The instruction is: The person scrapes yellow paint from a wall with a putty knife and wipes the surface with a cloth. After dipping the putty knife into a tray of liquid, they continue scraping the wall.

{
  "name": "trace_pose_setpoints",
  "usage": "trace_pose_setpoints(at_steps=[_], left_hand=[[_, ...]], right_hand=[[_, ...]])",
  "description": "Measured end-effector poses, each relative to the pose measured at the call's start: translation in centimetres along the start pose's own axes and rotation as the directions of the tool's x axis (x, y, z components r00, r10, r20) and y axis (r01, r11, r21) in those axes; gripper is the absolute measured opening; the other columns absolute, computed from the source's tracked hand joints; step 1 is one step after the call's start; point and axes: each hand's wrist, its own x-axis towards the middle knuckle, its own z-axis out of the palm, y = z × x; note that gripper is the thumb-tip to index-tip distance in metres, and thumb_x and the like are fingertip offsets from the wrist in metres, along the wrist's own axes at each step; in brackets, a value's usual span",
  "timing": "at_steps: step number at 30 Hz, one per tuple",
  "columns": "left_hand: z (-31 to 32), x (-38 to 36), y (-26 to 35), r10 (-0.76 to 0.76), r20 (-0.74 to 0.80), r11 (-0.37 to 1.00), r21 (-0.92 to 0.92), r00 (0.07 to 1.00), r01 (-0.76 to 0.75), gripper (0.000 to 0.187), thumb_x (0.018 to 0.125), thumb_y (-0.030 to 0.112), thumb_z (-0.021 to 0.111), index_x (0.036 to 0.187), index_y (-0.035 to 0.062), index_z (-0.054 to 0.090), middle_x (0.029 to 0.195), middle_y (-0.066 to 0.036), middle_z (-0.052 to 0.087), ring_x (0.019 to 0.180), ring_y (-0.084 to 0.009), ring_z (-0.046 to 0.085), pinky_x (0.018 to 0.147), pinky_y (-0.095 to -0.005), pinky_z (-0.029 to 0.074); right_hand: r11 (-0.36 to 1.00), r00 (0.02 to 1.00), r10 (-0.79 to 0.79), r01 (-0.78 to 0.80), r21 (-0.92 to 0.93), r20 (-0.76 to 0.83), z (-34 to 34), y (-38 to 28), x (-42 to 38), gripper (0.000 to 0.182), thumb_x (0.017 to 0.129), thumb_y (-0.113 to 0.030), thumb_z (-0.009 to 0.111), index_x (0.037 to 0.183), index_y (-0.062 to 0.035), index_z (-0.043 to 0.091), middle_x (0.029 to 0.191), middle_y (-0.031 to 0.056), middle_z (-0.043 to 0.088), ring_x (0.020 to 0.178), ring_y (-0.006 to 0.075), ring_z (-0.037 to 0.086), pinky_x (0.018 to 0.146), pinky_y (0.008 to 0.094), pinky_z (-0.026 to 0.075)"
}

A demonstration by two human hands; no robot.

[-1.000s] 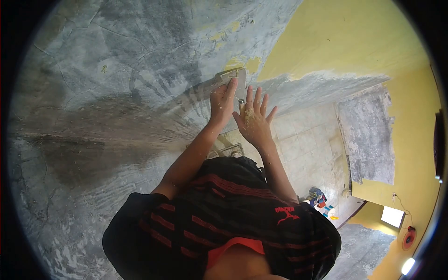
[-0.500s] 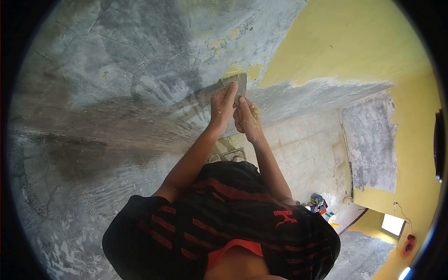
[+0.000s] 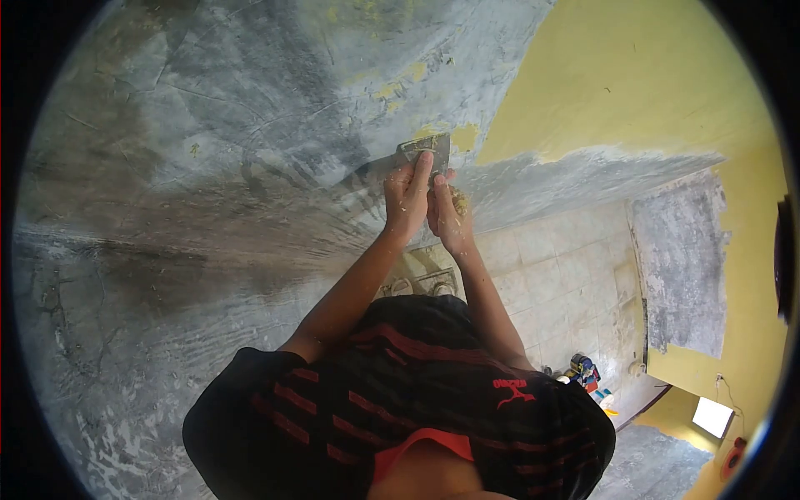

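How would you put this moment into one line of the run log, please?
Left hand: holding scraper, thumb along it | Right hand: gripping scraper's near end | Scraper: at grey wall | Wall contact: unclear

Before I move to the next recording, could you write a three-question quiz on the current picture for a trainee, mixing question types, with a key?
1. True or false: the person's left hand and right hand both touch the flat grey scraper.

2. What colour is the smooth wall paint at the picture's upper right?
A) blue
B) yellow
C) red

3. Fill in the blank: the lettering on the black fabric shirt is ____.

Key: 1. True. 2. B. 3. red.
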Motion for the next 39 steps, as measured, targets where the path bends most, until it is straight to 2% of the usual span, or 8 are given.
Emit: trace_pose_setpoints(at_steps=[2, 5, 15, 20, 21, 31, 35, 39], left_hand=[[-1.1, 0.2, 0.9, -0.005, 0.078, 0.975, 0.223, 0.997, -0.013, 0.051, 0.111, 0.038, 0.063, 0.072, 0.0052, 0.063, 0.069, 0.004, 0.058, 0.066, -0.0042, 0.057, 0.059, -0.0269, 0.049], [-1.7, 0.4, 0.6, -0.067, 0.105, 0.978, 0.204, 0.992, 0.044, 0.045, 0.111, 0.034, 0.063, 0.1, -0.0081, 0.075, 0.084, -0.006, 0.074, 0.074, -0.0099, 0.068, 0.063, -0.0307, 0.055], [-1.2, 0.4, 0.9, -0.069, 0.134, 0.993, 0.103, 0.989, 0.056, 0.043, 0.112, 0.033, 0.061, 0.107, -0.0073, 0.075, 0.097, -0.009, 0.076, 0.092, -0.0184, 0.077, 0.073, -0.0295, 0.058], [0.4, 0.3, -0.7, -0.141, 0.17, 0.969, -0.178, 0.975, 0.171, 0.043, 0.113, 0.039, 0.056, 0.101, 0.001, 0.073, 0.095, -0.009, 0.076, 0.092, -0.0206, 0.077, 0.079, -0.0328, 0.059], [0.8, 0.2, -1.1, -0.143, 0.171, 0.968, -0.184, 0.975, 0.174, 0.043, 0.113, 0.039, 0.056, 0.101, 0.001, 0.073, 0.095, -0.009, 0.076, 0.092, -0.0206, 0.077, 0.079, -0.0328, 0.059], [2.1, 0.1, -3.5, -0.135, 0.3, 0.682, -0.664, 0.944, 0.308, 0.054, 0.111, 0.055, 0.049, 0.119, 0.0047, 0.067, 0.113, -0.007, 0.073, 0.129, -0.0272, 0.063, 0.116, -0.0448, 0.044], [2.2, 0.2, -3.4, -0.123, 0.278, 0.648, -0.705, 0.953, 0.289, 0.056, 0.11, 0.058, 0.049, 0.118, 0.0056, 0.067, 0.112, -0.006, 0.073, 0.131, -0.0271, 0.063, 0.115, -0.0443, 0.044], [2.3, 0.0, -4.3, -0.154, 0.325, 0.707, -0.623, 0.933, 0.333, 0.058, 0.109, 0.06, 0.048, 0.126, 0.007, 0.064, 0.129, -0.008, 0.07, 0.131, -0.0255, 0.062, 0.115, -0.0416, 0.045]], right_hand=[[0.999, 0.999, -0.03, 0.031, 0.026, -0.031, 0.4, 0.3, 0.4, 0.056, 0.114, -0.044, 0.052, 0.069, -0.011, 0.052, 0.057, -0.0042, 0.047, 0.049, 0.0069, 0.042, 0.046, 0.0277, 0.032], [0.999, 0.999, -0.033, 0.033, 0.019, -0.031, 0.5, 0.1, 0.4, 0.056, 0.114, -0.044, 0.052, 0.07, -0.0105, 0.052, 0.058, -0.0042, 0.047, 0.05, 0.0064, 0.042, 0.046, 0.0275, 0.032], [0.987, 0.986, -0.139, 0.131, -0.088, -0.097, 0.2, 0.4, 0.6, 0.055, 0.113, -0.041, 0.056, 0.072, -0.005, 0.058, 0.061, -0.0027, 0.052, 0.052, 0.0096, 0.045, 0.048, 0.0311, 0.035], [0.756, 0.947, -0.321, 0.241, -0.609, -0.024, -2.5, -3.8, 0.1, 0.048, 0.11, -0.032, 0.062, 0.08, 0.0059, 0.066, 0.06, 0.0207, 0.055, 0.05, 0.0216, 0.046, 0.052, 0.0422, 0.042], [0.683, 0.935, -0.353, 0.276, -0.677, 0.026, -2.5, -5.8, -0.5, 0.041, 0.108, -0.029, 0.064, 0.087, 0.0062, 0.07, 0.064, 0.0283, 0.055, 0.049, 0.034, 0.051, 0.054, 0.0446, 0.044], [0.245, 0.916, -0.284, 0.354, -0.903, 0.282, -4.3, -10.7, 0.5, 0.034, 0.104, -0.037, 0.066, 0.114, -0.0075, 0.079, 0.082, 0.0248, 0.072, 0.077, 0.0467, 0.07, 0.065, 0.0493, 0.054], [0.222, 0.938, -0.198, 0.327, -0.919, 0.286, -3.9, -11.8, 0.3, 0.038, 0.104, -0.039, 0.066, 0.12, -0.0063, 0.076, 0.086, 0.0254, 0.072, 0.082, 0.0459, 0.071, 0.068, 0.0478, 0.055], [0.48, 0.889, -0.357, 0.438, -0.76, 0.286, -5.3, -10.5, -0.9, 0.025, 0.103, -0.031, 0.065, 0.103, -0.0068, 0.074, 0.077, 0.0225, 0.071, 0.075, 0.0441, 0.071, 0.067, 0.0512, 0.056]])
